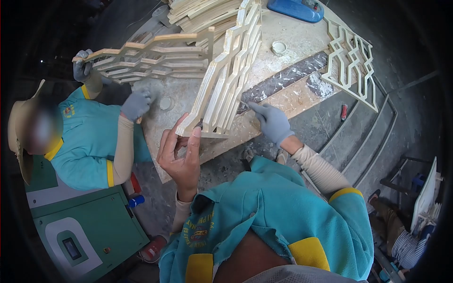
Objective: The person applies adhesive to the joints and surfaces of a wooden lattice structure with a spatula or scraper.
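- The thumb and index finger of the bare left hand (181, 155) pinch the near corner of a lattice panel (230, 45), tilted up over the worktop (302, 35).
- The fingers of the gloved right hand (271, 121) are bent, the index reaching towards the panel's lower part; whether they grip a thin tool I cannot tell.
- Work on this panel looks under way, not finished; how much of it is done cannot be judged.
- Beside it, a co-worker's gloved hand (84, 64) holds the end of another latticework piece (165, 37), also seemingly in progress.
- A flat lattice panel (350, 92) lies at the right edge, untouched; whether it is finished is unclear. The stacked wooden pieces (203, 14) also lie unhandled.
- The held panel's top is cut off, its far face hidden, and its joints too small to assess. The contents of the round dish (279, 47) look pale, but cannot be identified.
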Demonstrator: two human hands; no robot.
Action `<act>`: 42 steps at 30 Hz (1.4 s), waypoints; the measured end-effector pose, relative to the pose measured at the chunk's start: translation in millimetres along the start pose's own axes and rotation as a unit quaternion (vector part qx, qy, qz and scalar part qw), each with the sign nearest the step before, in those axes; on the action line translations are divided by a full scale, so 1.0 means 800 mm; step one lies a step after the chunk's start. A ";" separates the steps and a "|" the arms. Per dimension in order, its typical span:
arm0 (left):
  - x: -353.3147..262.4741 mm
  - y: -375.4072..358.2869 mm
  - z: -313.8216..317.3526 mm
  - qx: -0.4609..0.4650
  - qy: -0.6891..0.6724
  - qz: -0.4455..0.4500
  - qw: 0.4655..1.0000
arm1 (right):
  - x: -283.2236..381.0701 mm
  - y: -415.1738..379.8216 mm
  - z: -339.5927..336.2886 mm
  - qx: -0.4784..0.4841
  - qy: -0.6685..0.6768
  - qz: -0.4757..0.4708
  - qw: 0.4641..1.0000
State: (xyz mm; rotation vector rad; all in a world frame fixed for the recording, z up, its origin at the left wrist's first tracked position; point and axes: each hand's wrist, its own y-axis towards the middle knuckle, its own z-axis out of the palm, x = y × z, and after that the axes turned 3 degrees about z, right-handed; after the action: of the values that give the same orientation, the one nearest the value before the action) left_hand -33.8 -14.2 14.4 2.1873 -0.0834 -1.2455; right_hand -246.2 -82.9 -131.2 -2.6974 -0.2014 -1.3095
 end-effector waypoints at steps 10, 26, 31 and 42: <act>-0.001 0.001 -0.001 0.007 0.006 -0.015 1.000 | 0.042 -0.017 0.010 0.000 -0.214 -0.137 0.967; 0.001 0.016 0.000 0.044 0.028 0.002 0.999 | -0.015 0.083 -0.127 -0.017 -0.192 0.061 0.979; -0.005 0.027 0.019 0.052 0.035 -0.004 0.998 | -0.065 0.193 -0.195 -0.071 -0.245 0.126 0.958; 0.001 0.030 0.038 0.028 -0.004 -0.042 0.999 | -0.091 0.288 -0.169 -0.007 -0.424 0.012 0.905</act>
State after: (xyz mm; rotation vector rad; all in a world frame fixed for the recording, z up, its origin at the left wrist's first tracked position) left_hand -52.0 -48.1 15.5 2.2557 -0.0303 -1.3121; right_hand -353.6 -337.8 -120.1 -3.0675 -0.2332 -0.0413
